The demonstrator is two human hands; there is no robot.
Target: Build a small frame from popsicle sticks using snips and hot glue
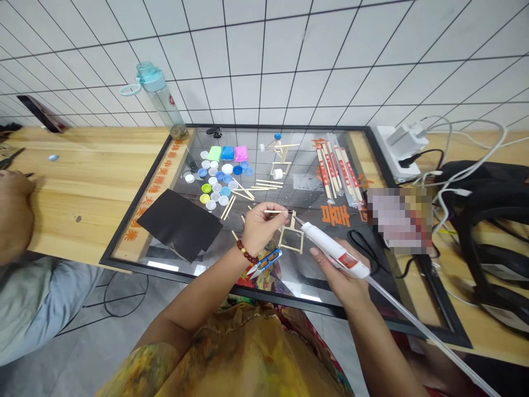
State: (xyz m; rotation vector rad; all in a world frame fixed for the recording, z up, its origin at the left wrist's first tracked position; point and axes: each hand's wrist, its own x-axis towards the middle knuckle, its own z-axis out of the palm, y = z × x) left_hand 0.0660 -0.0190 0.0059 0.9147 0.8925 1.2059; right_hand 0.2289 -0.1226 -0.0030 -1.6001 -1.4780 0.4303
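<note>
My left hand pinches a thin wooden stick above the glass-topped board. In my right hand is a white hot glue gun, a clear glue stick trailing from its back end. The gun's nozzle points at the stick's right end, close to my left fingertips; whether they touch I cannot tell. Just below the nozzle lies a small square frame of sticks. Blue-handled thread snips rest beside my left wrist.
Colored bottle caps, clay packs, loose sticks and a stick model lie ahead. Wrapped chopsticks and a power strip are right. Black sheets and a water bottle are left, beyond them another person's arm.
</note>
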